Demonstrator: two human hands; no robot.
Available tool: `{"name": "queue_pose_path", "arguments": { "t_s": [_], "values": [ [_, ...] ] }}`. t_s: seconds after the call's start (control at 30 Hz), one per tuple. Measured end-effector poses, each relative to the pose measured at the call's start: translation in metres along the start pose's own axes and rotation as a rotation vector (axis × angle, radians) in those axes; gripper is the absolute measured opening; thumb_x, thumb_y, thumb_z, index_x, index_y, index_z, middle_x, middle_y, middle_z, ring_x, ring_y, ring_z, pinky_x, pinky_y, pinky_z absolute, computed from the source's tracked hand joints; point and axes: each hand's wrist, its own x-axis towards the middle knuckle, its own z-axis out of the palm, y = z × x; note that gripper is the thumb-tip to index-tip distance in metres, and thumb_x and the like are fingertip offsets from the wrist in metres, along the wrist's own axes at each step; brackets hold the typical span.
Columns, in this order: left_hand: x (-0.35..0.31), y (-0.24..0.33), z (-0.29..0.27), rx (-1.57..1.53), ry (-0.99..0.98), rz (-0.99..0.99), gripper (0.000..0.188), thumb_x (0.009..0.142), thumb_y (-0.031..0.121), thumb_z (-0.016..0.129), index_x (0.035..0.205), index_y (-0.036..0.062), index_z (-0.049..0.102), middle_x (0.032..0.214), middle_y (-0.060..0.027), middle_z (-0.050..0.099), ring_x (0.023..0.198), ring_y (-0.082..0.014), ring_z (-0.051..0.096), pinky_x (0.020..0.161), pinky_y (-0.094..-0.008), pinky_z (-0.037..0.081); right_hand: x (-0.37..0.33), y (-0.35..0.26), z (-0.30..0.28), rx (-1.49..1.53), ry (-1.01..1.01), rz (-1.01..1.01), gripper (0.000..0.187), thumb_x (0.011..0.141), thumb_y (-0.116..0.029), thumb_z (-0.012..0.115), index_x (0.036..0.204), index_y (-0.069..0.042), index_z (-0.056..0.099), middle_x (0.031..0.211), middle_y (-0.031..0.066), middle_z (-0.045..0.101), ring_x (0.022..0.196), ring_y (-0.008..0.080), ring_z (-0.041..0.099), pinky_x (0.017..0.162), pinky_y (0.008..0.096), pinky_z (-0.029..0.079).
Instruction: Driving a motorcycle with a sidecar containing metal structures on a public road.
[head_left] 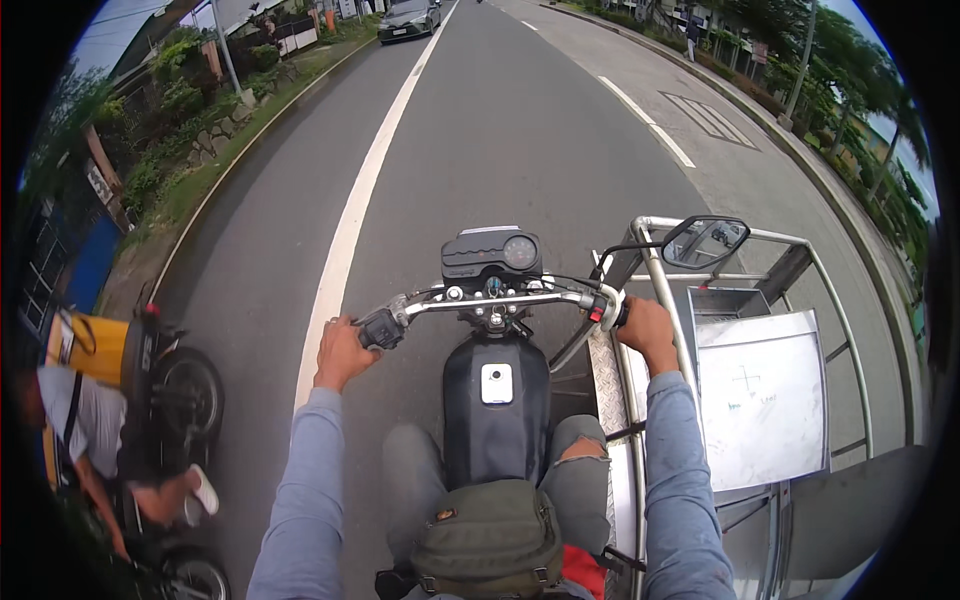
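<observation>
My left hand is wrapped round the left grip, beside the black switch housing of a motorcycle's handlebar. On the right, my right hand closes round the other grip, next to a red switch; part of that grip is hidden by the fingers. Between my arms sits the black fuel tank with a silver cap. Ahead of the bars is the black instrument panel with a round dial. A dark green bag rests in front of my body, between my legs.
A metal-framed sidecar with a white board and a mirror is attached at right. At left, a rider on a motorcycle with a yellow box is alongside. A dark car stands farther up the road.
</observation>
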Motion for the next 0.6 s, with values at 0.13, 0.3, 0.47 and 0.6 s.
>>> {"name": "queue_pose_path", "arguments": {
  "t_s": [0.13, 0.3, 0.47, 0.6],
  "values": [
    [0.008, -0.018, 0.021, 0.004, 0.037, 0.024, 0.046, 0.083, 0.032, 0.099, 0.119, 0.004, 0.094, 0.147, -0.0214, 0.078, 0.134, -0.045, 0.071, 0.119, -0.0532, 0.059, 0.002, -0.001, -0.003, -0.018, -0.073, 0.021, 0.047, 0.082, -0.019, 0.086, 0.129, -0.017, 0.086, 0.111, 0.0203, 0.087, 0.109, 0.0455, 0.085, 0.097, 0.0583, 0.068],
    [0.008, -0.021, 0.024, -0.039, 0.026, 0.039, 0.051, 0.082, 0.029, 0.097, 0.125, 0.0028, 0.093, 0.148, -0.0237, 0.078, 0.138, -0.0455, 0.072, 0.12, -0.0533, 0.059, 0.0, 0.001, 0.004, -0.023, -0.001, 0.024, 0.043, 0.084, -0.022, 0.086, 0.126, -0.016, 0.087, 0.108, 0.0205, 0.088, 0.106, 0.0454, 0.085, 0.096, 0.0584, 0.068],
    [0.007, -0.024, 0.028, -0.054, 0.091, 0.056, 0.038, 0.081, 0.026, 0.094, 0.113, 0.0056, 0.095, 0.146, -0.0259, 0.078, 0.134, -0.0485, 0.072, 0.119, -0.057, 0.058, 0.0, 0.003, 0.008, -0.053, 0.05, -0.021, 0.038, 0.085, -0.024, 0.086, 0.122, -0.015, 0.089, 0.102, 0.021, 0.088, 0.099, 0.0453, 0.086, 0.091, 0.0588, 0.069],
    [0.004, -0.026, 0.028, -0.054, 0.133, 0.099, 0.037, 0.08, 0.026, 0.094, 0.111, 0.0052, 0.095, 0.148, -0.0262, 0.077, 0.137, -0.0494, 0.071, 0.122, -0.0571, 0.056, 0.004, 0.008, 0.015, -0.064, 0.044, -0.023, 0.034, 0.085, -0.025, 0.088, 0.117, -0.013, 0.087, 0.1, 0.0207, 0.088, 0.095, 0.0455, 0.086, 0.09, 0.0592, 0.069]
  ]
}}
